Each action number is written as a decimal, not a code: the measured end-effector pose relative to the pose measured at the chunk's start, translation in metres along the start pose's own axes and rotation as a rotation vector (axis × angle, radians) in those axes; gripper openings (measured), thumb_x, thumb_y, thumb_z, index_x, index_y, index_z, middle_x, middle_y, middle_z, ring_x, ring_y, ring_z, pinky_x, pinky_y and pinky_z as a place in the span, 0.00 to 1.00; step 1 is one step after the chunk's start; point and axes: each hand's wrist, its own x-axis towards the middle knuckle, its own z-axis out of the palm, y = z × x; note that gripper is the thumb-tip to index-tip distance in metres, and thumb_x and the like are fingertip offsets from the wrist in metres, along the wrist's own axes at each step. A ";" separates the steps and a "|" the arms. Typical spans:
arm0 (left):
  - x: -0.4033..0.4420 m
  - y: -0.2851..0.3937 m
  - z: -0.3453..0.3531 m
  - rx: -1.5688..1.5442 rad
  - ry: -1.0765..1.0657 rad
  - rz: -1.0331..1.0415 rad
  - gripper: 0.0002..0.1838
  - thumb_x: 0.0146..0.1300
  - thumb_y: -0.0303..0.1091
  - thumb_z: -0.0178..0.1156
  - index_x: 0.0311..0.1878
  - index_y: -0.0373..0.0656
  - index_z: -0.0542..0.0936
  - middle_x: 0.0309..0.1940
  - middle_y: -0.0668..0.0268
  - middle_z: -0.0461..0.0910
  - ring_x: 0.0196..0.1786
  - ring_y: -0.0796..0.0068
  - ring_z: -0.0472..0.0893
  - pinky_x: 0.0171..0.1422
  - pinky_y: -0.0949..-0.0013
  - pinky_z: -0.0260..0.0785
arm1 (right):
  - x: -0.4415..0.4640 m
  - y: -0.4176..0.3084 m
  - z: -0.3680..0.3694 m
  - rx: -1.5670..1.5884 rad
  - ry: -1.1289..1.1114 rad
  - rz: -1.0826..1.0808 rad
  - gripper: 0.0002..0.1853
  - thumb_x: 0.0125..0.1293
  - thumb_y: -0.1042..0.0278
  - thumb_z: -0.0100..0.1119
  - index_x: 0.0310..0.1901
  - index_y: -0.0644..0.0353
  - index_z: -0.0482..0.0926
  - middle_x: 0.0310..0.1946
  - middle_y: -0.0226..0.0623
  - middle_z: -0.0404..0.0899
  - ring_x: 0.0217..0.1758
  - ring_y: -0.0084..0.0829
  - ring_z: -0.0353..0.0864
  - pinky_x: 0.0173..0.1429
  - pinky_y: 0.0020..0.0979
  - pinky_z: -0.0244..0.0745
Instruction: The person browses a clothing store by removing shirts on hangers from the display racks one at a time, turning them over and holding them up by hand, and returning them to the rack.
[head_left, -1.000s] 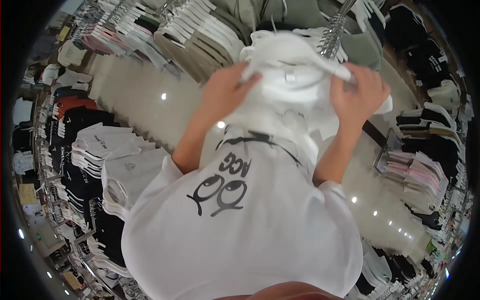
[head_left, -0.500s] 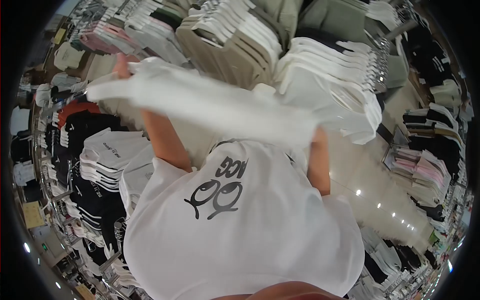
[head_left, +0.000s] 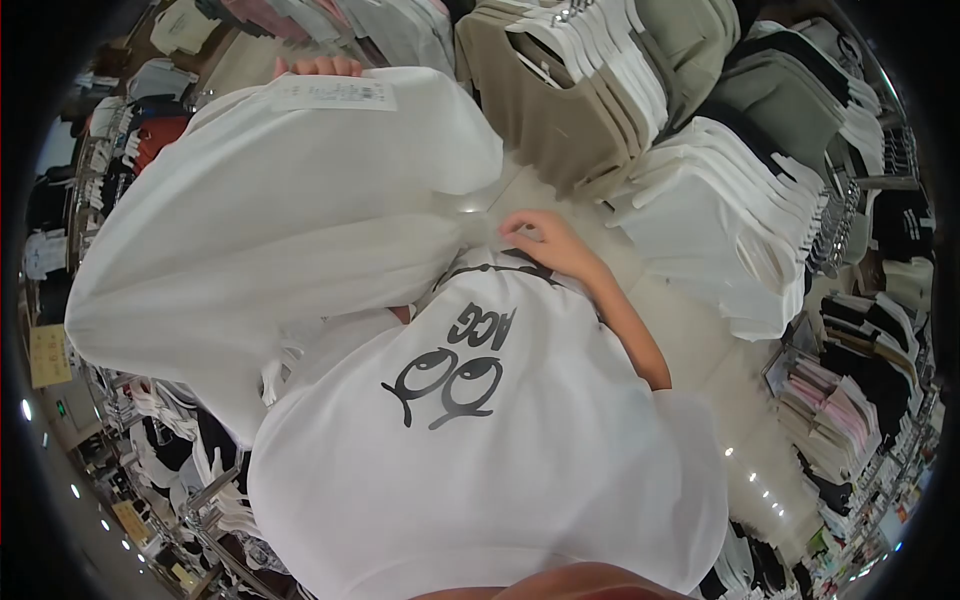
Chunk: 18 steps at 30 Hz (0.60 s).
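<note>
My left hand (head_left: 318,66) is closed over the top edge of a white garment (head_left: 270,230), probably a T-shirt, which hangs spread out across my left side. A white paper label with a barcode (head_left: 338,93) lies against the cloth just below those fingers. The garment hides most of my left arm. In front of my waist, my right hand (head_left: 540,240) has loosely bent fingers with a gap by the thumb, and nothing shows in it. It is close to the hem of the white printed shirt (head_left: 450,370) that I wear.
Ahead hang beige tops (head_left: 560,110) and, to the right, white tops (head_left: 720,210) on hangers. Folded pink and beige clothes (head_left: 825,390) are stacked at far right. A metal rack (head_left: 215,490) stands at lower left. Shiny floor tiles (head_left: 700,370) show between the displays.
The white garment, stretched between both hands before, now hangs from my left hand alone and has swung left. My right hand has let go and come in toward my waist. The view has shifted.
</note>
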 end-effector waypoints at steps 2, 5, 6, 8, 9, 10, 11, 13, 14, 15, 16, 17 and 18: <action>-0.008 0.011 -0.012 0.140 0.031 -0.200 0.29 0.81 0.57 0.49 0.22 0.51 0.73 0.22 0.70 0.74 0.32 0.67 0.67 0.48 0.57 0.61 | 0.002 -0.005 0.000 0.053 0.082 -0.006 0.10 0.73 0.65 0.66 0.49 0.61 0.87 0.47 0.36 0.90 0.53 0.32 0.87 0.62 0.37 0.78; -0.008 -0.011 0.012 0.768 0.431 0.080 0.25 0.78 0.53 0.56 0.26 0.46 0.79 0.26 0.66 0.79 0.35 0.65 0.72 0.47 0.59 0.64 | 0.009 -0.005 -0.011 0.126 0.143 -0.034 0.15 0.77 0.60 0.63 0.58 0.60 0.85 0.53 0.35 0.89 0.58 0.31 0.86 0.65 0.38 0.78; -0.008 -0.020 0.023 1.073 0.633 0.223 0.23 0.77 0.51 0.60 0.29 0.44 0.82 0.28 0.64 0.82 0.36 0.64 0.75 0.46 0.59 0.66 | 0.011 -0.010 -0.013 0.367 0.196 -0.091 0.18 0.79 0.59 0.62 0.62 0.61 0.82 0.57 0.36 0.87 0.60 0.31 0.85 0.67 0.37 0.77; -0.015 -0.017 0.037 1.370 0.829 0.370 0.21 0.75 0.49 0.63 0.31 0.42 0.85 0.30 0.62 0.84 0.37 0.64 0.78 0.45 0.60 0.68 | 0.018 -0.004 -0.019 0.818 0.184 -0.220 0.26 0.82 0.57 0.59 0.72 0.63 0.73 0.65 0.39 0.82 0.67 0.32 0.81 0.70 0.34 0.75; -0.020 -0.011 0.042 1.542 0.835 0.248 0.20 0.73 0.48 0.66 0.35 0.39 0.86 0.31 0.58 0.86 0.36 0.58 0.80 0.45 0.58 0.70 | 0.018 0.000 -0.018 0.817 0.195 -0.223 0.26 0.82 0.57 0.59 0.72 0.63 0.73 0.65 0.39 0.82 0.67 0.32 0.81 0.70 0.34 0.75; -0.024 -0.007 0.048 1.709 0.830 0.116 0.19 0.71 0.47 0.68 0.39 0.37 0.88 0.31 0.53 0.87 0.35 0.52 0.83 0.44 0.55 0.71 | 0.015 0.003 -0.018 0.884 0.339 -0.059 0.26 0.81 0.58 0.62 0.73 0.63 0.73 0.65 0.39 0.81 0.67 0.32 0.80 0.70 0.34 0.75; -0.027 -0.005 0.052 1.872 0.816 -0.017 0.20 0.69 0.47 0.70 0.43 0.34 0.90 0.32 0.48 0.89 0.34 0.46 0.85 0.44 0.53 0.73 | 0.013 0.007 -0.021 0.945 0.484 0.104 0.28 0.79 0.59 0.65 0.73 0.64 0.73 0.66 0.38 0.80 0.68 0.32 0.79 0.71 0.34 0.74; -0.032 -0.003 0.050 1.872 0.822 -0.030 0.21 0.67 0.47 0.71 0.44 0.33 0.89 0.32 0.43 0.86 0.36 0.43 0.86 0.43 0.53 0.73 | 0.028 -0.008 -0.030 0.688 0.471 0.147 0.31 0.78 0.63 0.67 0.75 0.66 0.67 0.68 0.39 0.78 0.70 0.35 0.78 0.73 0.36 0.74; -0.036 0.000 0.048 1.843 0.830 -0.001 0.21 0.67 0.47 0.71 0.45 0.33 0.89 0.32 0.45 0.87 0.36 0.46 0.86 0.44 0.53 0.73 | 0.035 -0.014 -0.026 0.679 0.671 0.087 0.33 0.74 0.64 0.72 0.74 0.66 0.69 0.67 0.39 0.78 0.69 0.34 0.78 0.73 0.35 0.73; -0.038 0.002 0.052 1.815 0.840 0.028 0.21 0.68 0.47 0.71 0.45 0.34 0.89 0.32 0.47 0.88 0.35 0.48 0.86 0.44 0.54 0.73 | 0.039 -0.019 -0.025 0.666 0.868 0.025 0.35 0.70 0.64 0.76 0.74 0.67 0.71 0.67 0.39 0.78 0.68 0.33 0.77 0.72 0.34 0.72; -0.039 0.002 0.062 1.750 0.822 0.093 0.20 0.70 0.46 0.70 0.46 0.33 0.89 0.33 0.50 0.89 0.36 0.57 0.86 0.46 0.56 0.73 | 0.038 -0.025 -0.027 0.698 0.932 0.031 0.34 0.71 0.62 0.76 0.71 0.70 0.73 0.66 0.42 0.79 0.68 0.33 0.77 0.72 0.34 0.72; -0.041 0.004 0.060 1.745 0.813 0.090 0.20 0.70 0.46 0.70 0.46 0.33 0.89 0.33 0.50 0.89 0.36 0.57 0.86 0.46 0.56 0.73 | 0.034 -0.024 -0.031 0.697 0.942 0.031 0.34 0.71 0.62 0.76 0.71 0.70 0.73 0.66 0.42 0.79 0.68 0.33 0.77 0.72 0.34 0.72; -0.045 0.011 0.054 1.733 0.801 0.092 0.20 0.71 0.45 0.70 0.47 0.33 0.89 0.33 0.51 0.90 0.36 0.62 0.86 0.47 0.58 0.74 | 0.027 -0.021 -0.038 0.632 0.981 0.023 0.33 0.73 0.64 0.74 0.72 0.71 0.72 0.68 0.41 0.78 0.69 0.33 0.77 0.73 0.33 0.71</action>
